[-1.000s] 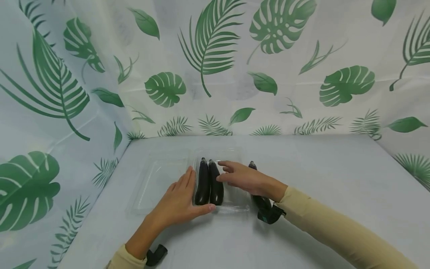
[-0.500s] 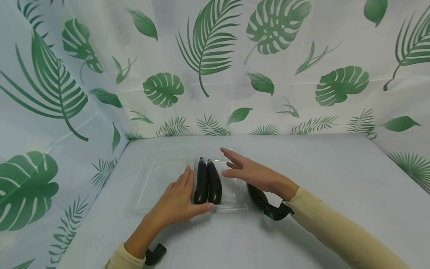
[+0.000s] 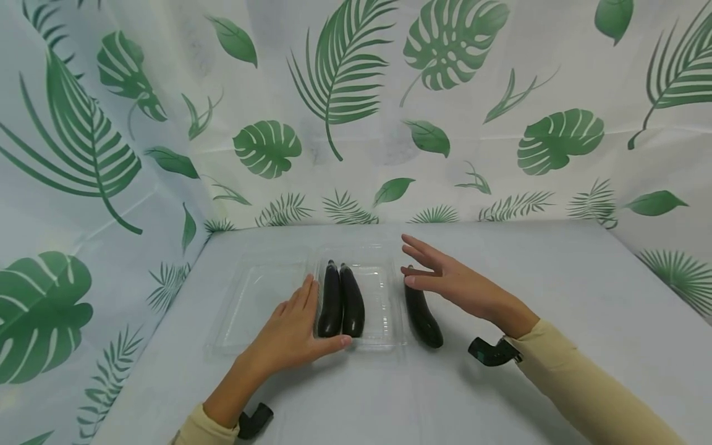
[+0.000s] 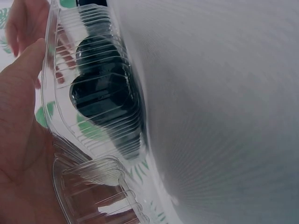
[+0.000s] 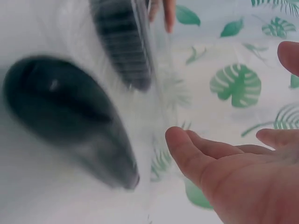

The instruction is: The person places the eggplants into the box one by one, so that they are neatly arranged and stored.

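Note:
Two dark eggplants lie side by side in the left part of a clear plastic clamshell box, whose lid is folded out flat to the left. My left hand rests along the box's left side with fingers straight and thumb stretched by the near edge. In the left wrist view the eggplants show through the ribbed wall. A third eggplant lies on the table just right of the box. Over its stem end hovers my right hand, fingers extended and holding nothing; the right wrist view shows this eggplant below the palm.
The white table meets a white curtain with green leaf prints at the back and left. Each wrist carries a small black device, one on the right and another on the left.
My right hand has moved away from the eggplants in the box to the right, over the third eggplant, uncovering most of it. The left hand has stayed by the box.

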`<state>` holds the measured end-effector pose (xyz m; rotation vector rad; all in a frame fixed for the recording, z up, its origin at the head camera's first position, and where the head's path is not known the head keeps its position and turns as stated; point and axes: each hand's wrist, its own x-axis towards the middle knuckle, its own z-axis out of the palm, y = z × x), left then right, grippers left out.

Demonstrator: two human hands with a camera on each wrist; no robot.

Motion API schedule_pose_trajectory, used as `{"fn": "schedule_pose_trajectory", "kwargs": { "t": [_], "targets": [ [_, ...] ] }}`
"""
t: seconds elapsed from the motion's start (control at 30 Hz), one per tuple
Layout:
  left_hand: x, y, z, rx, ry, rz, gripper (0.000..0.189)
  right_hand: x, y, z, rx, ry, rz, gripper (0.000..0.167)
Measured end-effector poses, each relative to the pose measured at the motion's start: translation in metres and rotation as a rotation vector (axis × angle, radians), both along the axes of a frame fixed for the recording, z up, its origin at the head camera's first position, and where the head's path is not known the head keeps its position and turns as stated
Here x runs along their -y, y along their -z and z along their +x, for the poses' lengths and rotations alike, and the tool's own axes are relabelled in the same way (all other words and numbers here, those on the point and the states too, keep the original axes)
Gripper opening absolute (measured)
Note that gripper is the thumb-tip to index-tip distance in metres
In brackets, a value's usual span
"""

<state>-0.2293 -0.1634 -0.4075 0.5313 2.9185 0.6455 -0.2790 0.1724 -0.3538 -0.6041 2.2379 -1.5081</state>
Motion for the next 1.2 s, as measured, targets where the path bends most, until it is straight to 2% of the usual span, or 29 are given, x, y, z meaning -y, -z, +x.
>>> {"fn": "schedule_pose_trajectory", "kwargs": {
  "t": [0.27,0.57,0.8,0.97,1.2],
  "targets": [
    [0.0,0.0,0.0,0.002,0.005,0.012,0.129,-0.026,0.001,0.004,-0.015,0.051,0.018,0.082],
    [0.001,0.001,0.0,0.002,0.009,0.005,0.13,-0.042,0.018,0.007,-0.001,0.106,-0.008,0.077],
    [0.002,0.003,-0.002,0.009,0.007,0.0,0.131,-0.042,0.03,0.007,0.057,0.077,-0.092,0.073],
    [0.001,0.004,-0.003,0.01,0.009,0.005,0.131,-0.038,0.04,0.007,0.085,0.052,-0.071,0.075],
    [0.002,0.003,-0.002,0.011,0.017,0.008,0.13,-0.029,0.048,0.005,0.13,0.093,-0.004,0.08]
  ]
}}
